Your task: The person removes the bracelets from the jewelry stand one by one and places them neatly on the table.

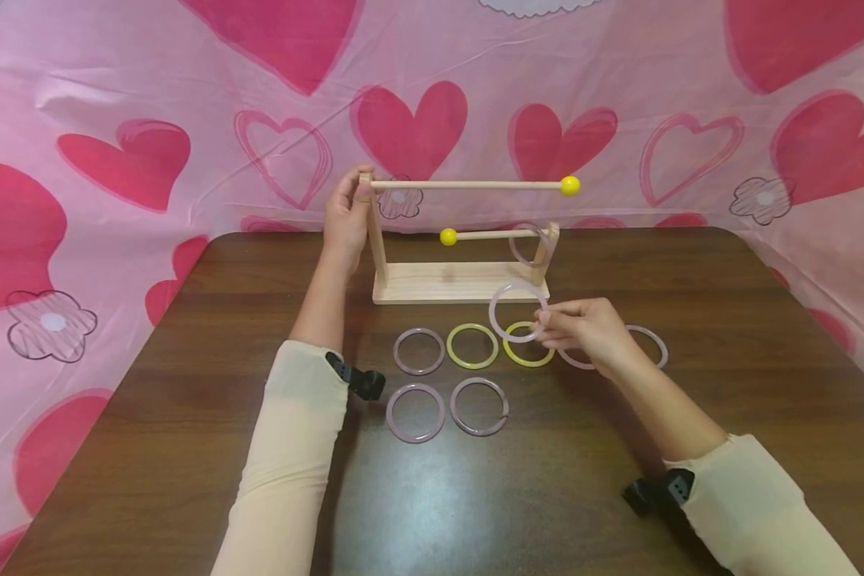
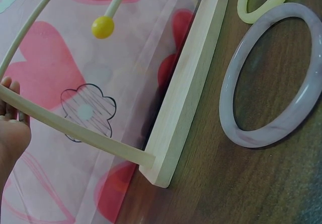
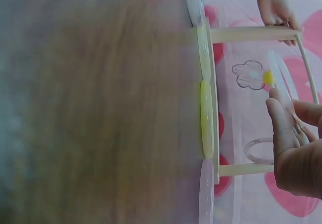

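A wooden bangle stand (image 1: 461, 283) has two horizontal rods with yellow ball ends. My left hand (image 1: 346, 216) grips the top of its tall left post (image 2: 75, 126). Between the thumb and fingers of my right hand (image 1: 583, 330) is a pale lilac bangle (image 1: 498, 314), raised in front of the stand's base. One translucent bangle (image 1: 513, 249) hangs on the lower rod, near the short right post. Behind the held bangle lies a yellow bangle (image 1: 529, 364), partly covered; another yellow bangle (image 1: 472, 366) is to its left.
On the brown table (image 1: 432, 512) lie several purplish bangles, including a left one (image 1: 419, 373), two nearer ones (image 1: 416, 440) and a right one (image 1: 665, 352). My right hand partly hides the bangles at the right. A pink heart-print cloth (image 1: 259, 72) hangs behind the table.
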Available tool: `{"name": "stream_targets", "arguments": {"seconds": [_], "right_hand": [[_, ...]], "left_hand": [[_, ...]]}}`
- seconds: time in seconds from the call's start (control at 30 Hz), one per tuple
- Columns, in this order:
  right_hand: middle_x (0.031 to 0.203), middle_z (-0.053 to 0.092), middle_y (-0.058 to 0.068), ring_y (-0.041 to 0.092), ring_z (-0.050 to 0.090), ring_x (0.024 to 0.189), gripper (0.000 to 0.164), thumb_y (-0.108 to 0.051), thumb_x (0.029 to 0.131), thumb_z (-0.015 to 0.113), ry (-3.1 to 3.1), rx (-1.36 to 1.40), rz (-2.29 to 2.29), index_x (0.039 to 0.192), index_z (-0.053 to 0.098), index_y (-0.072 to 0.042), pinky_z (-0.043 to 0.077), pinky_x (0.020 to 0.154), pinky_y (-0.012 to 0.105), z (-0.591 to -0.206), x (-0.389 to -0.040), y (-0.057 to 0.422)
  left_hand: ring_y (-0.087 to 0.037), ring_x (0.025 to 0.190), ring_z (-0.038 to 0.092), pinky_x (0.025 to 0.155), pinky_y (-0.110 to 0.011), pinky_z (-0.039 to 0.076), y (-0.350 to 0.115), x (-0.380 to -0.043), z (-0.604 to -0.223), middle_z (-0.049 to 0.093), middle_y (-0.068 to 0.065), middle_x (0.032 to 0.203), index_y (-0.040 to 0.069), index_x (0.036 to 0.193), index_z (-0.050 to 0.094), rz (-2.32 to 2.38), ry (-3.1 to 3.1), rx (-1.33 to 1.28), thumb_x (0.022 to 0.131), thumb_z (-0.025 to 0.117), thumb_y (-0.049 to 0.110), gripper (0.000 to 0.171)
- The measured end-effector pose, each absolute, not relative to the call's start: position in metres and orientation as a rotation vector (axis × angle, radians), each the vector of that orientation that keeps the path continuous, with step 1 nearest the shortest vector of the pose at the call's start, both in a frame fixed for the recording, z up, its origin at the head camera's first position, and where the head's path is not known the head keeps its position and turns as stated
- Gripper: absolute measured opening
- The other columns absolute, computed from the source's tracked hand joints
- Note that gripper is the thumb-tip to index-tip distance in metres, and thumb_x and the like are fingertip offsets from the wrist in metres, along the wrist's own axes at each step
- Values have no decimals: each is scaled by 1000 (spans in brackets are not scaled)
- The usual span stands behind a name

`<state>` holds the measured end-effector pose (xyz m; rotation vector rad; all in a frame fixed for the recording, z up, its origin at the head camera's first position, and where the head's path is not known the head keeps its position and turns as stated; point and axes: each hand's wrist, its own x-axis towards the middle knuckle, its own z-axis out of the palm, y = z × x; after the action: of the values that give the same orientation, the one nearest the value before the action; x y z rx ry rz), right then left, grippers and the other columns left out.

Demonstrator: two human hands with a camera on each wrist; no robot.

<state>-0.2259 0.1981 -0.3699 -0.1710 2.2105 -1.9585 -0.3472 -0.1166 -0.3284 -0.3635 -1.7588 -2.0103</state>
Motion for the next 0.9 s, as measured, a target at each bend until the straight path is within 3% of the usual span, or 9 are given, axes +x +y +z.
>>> {"name": "stream_targets", "arguments": {"seconds": [0.17, 0.23, 0.4, 0.63, 0.9], "right_hand": [[84, 69, 12, 13, 67, 71, 40, -3, 90, 57, 2176, -167, -1953, 114, 44, 28, 53, 67, 29, -369, -220, 198], [81, 69, 11, 13, 67, 71, 41, -3, 90, 57, 2163, -166, -1952, 114, 44, 28, 53, 67, 30, -368, -218, 198], [80, 69, 10, 14, 67, 73, 42, -4, 90, 59, 2126, -142, -1944, 114, 44, 28, 53, 68, 30, -366, -213, 198], [81, 69, 10, 14, 67, 74, 42, -4, 90, 58, 2118, -150, -1929, 114, 44, 27, 53, 68, 29, -367, -207, 200], [83, 68, 14, 18, 67, 73, 38, -2, 89, 58, 2161, -205, -1878, 110, 48, 27, 53, 68, 33, -368, -202, 206]], "left_hand": [[-14, 100, 51, 93, -25, 37, -117, -347, -329, 57, -21, 110, -4, 119, 52, -2016, -1763, -359, 84, 51, 27, 47], [-14, 100, 51, 93, -25, 36, -117, -347, -329, 56, -22, 111, -4, 119, 52, -2022, -1762, -357, 85, 51, 25, 45], [-14, 99, 51, 93, -25, 37, -117, -347, -329, 60, -7, 102, -4, 119, 52, -2025, -1763, -350, 89, 51, 21, 39], [-13, 98, 52, 93, -25, 37, -116, -347, -328, 60, -12, 104, -4, 119, 52, -2023, -1763, -341, 88, 51, 22, 40], [-14, 100, 51, 92, -26, 37, -117, -346, -328, 59, 8, 94, -4, 120, 52, -2018, -1767, -347, 83, 51, 28, 49]]}}
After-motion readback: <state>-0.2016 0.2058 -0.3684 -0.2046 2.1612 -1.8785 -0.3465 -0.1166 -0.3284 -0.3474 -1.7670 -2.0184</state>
